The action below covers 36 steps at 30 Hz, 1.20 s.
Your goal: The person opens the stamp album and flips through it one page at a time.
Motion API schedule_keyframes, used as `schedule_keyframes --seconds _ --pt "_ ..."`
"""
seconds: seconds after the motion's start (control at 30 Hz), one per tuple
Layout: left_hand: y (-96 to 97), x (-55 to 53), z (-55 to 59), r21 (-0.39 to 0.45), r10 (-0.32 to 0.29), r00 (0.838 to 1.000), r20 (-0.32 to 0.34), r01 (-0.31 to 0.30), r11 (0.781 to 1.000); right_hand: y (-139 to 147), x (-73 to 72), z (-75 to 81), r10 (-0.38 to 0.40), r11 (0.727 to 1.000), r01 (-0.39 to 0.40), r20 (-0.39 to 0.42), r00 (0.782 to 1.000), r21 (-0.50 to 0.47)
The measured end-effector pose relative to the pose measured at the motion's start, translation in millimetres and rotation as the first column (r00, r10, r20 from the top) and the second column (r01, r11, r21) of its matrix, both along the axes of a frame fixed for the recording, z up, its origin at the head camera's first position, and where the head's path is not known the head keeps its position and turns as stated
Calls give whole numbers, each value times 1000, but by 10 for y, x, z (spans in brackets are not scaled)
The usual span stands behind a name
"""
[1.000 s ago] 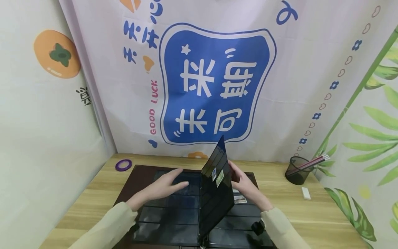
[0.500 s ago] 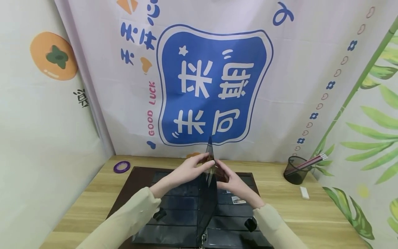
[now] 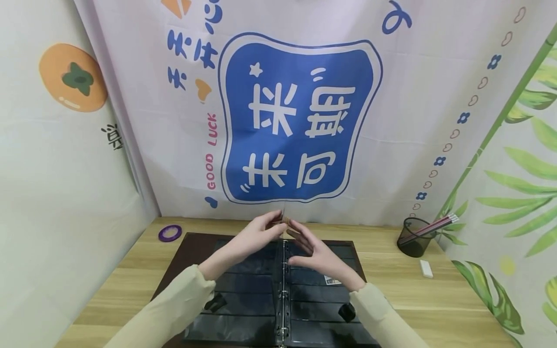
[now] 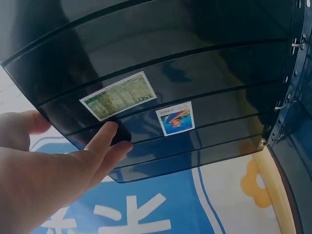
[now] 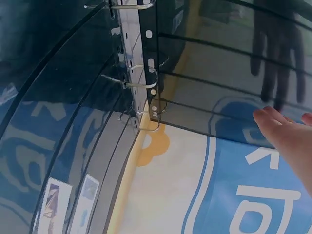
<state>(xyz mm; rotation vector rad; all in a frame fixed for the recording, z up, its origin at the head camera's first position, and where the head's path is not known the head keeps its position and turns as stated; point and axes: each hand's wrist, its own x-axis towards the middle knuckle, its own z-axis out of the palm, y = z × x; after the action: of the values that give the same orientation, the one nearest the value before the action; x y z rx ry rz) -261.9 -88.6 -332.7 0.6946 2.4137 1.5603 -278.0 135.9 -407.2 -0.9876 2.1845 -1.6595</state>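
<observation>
A ring-bound stamp album lies spread on the table, with a dark brown cover (image 3: 184, 258), metal rings (image 3: 284, 294) and black pocket pages (image 3: 319, 307). One raised page (image 4: 219, 68) stands nearly edge-on to the head view. My left hand (image 3: 254, 237) pinches its outer edge, with fingertips on the side bearing a green stamp (image 4: 119, 96) and a multicoloured stamp (image 4: 175, 119). On the other side, my right hand (image 3: 324, 261) has its fingers extended near the page, and a hand's dark reflection shows there. Whether those fingers touch is unclear. The right page holds stamps (image 5: 52, 204).
A purple ring-shaped roll (image 3: 170, 233) lies at the table's back left. Toward the back right stands a black mesh pen cup (image 3: 413, 239) with pencils, and a white eraser (image 3: 426, 268) beside it. A printed curtain (image 3: 300, 125) hangs behind.
The raised page has swung leftward from leaning right to nearly upright. My left hand has come over from above the left page and taken its edge; my right hand has moved left and loosened.
</observation>
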Motion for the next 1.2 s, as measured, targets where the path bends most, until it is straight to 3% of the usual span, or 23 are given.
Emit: schedule_keyframes --seconds 0.1,0.23,0.43,0.53,0.7,0.9,1.07,1.2 --pt "-92 30 19 16 31 999 7 -32 999 54 -10 -33 -6 1000 6 -7 1000 -8" --pt "-277 54 3 -11 95 996 -5 -95 995 177 -30 -107 -68 996 68 -11 998 49" --pt "-679 116 -105 -50 132 991 -12 -133 990 443 -94 -284 -164 977 170 -54 985 129" --pt "-857 155 -187 -54 152 988 16 -151 987 593 -128 -372 -200 964 212 -88 976 159" --pt "-1087 174 -395 -74 200 978 60 -196 978 804 -196 -480 -250 932 275 -130 959 236" --pt "-1284 136 -728 -140 292 952 96 -277 951 1006 -269 -584 -278 898 306 -130 952 316" --pt "-1395 99 -1037 -184 352 934 61 -336 924 1127 -308 -652 -279 879 310 -136 951 364" --pt "-1453 112 -1198 -254 376 927 15 -360 898 1188 -317 -672 -279 866 312 -139 950 390"
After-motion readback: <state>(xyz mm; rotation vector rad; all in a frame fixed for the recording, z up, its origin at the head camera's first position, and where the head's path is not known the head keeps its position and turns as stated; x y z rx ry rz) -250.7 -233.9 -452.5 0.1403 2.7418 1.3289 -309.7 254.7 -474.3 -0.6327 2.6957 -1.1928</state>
